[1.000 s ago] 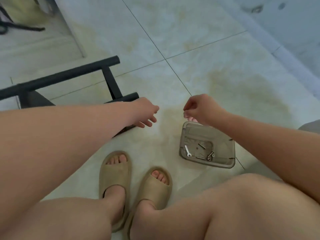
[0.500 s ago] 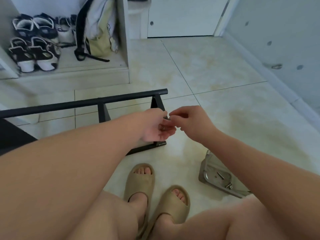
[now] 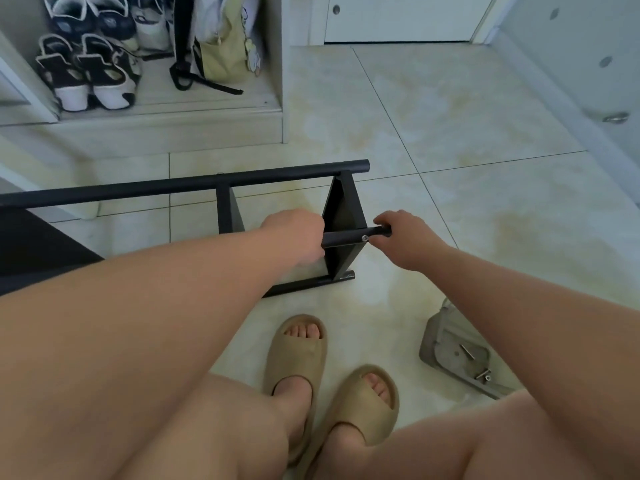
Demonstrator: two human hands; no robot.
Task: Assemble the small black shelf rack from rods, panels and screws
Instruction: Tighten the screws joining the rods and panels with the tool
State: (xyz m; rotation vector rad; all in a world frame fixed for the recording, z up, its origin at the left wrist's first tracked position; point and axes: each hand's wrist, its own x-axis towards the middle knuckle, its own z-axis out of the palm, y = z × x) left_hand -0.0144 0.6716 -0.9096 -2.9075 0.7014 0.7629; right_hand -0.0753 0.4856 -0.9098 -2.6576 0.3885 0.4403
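Rack [image 3: 343, 209] is half together, sitting on the tile floor [image 3: 450, 133] just past the tan sandals [image 3: 301, 348]. Left hand [image 3: 294, 237] is wrapped round the near rod [image 3: 343, 238] just left of the end panel. Right hand [image 3: 405, 240] grips the same rod's tip on the other side of that panel, thumb right next to a silver screw [image 3: 364, 238] set in the rod. Grey tray [image 3: 433, 341] with a few loose bolts [image 3: 483, 375] sits on the floor off to the right, partly hidden by the right forearm.
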